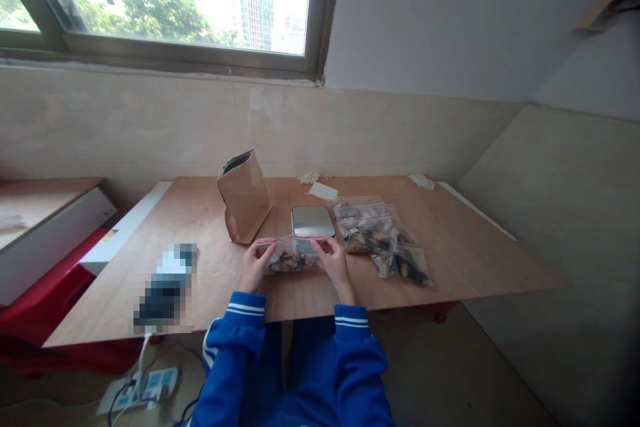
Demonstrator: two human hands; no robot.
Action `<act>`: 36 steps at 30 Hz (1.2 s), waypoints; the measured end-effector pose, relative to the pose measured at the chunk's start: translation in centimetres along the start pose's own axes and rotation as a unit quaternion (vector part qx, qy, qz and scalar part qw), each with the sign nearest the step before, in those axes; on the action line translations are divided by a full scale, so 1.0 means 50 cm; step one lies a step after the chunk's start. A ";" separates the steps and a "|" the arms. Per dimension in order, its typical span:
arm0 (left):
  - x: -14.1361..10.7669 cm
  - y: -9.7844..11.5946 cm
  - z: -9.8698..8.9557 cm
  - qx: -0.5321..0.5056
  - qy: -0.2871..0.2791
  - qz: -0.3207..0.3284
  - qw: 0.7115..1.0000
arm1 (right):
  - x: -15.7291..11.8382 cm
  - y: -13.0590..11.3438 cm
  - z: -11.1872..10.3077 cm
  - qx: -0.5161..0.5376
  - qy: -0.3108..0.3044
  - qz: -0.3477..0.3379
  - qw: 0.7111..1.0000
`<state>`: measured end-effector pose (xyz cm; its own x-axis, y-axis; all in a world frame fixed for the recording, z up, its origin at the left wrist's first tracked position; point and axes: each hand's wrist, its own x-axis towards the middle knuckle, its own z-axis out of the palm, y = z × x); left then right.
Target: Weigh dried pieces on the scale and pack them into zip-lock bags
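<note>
A clear zip bag (295,259) with a red seal strip lies at the table's front, dark and tan dried pieces inside it. My left hand (257,263) pinches the left end of its seal, and my right hand (331,259) pinches the right end. Just behind the bag is a small scale (313,221) with a flat silver plate, its front partly hidden. To the right several filled zip bags (370,230) lie piled together. An upright brown paper bag (245,199) stands behind my left hand, its top open.
A blurred-out dark device (165,290) lies on the table (480,260) at left, with a white cable running down to a power strip (140,387) on the floor. A white card (323,191) and crumpled white scraps (421,181) lie at the back, near the wall.
</note>
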<state>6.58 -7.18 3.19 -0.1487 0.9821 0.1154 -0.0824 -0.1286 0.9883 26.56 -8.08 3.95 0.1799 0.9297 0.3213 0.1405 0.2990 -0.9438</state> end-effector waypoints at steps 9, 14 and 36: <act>-0.002 0.007 -0.003 0.007 0.006 -0.014 1.000 | 0.000 0.005 -0.002 -0.001 0.013 -0.015 1.000; -0.003 0.010 0.000 0.010 0.009 -0.015 1.000 | 0.002 0.012 0.000 0.008 0.020 -0.024 0.999; -0.012 0.020 0.007 -0.001 0.000 -0.044 0.999 | -0.004 0.016 0.006 0.014 -0.024 -0.011 1.000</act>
<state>6.92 -7.83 4.12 -0.1409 0.9896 0.0289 -0.0976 -0.0429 0.9943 26.34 -7.94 3.12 0.1305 0.9316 0.3394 0.1165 0.3255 -0.9383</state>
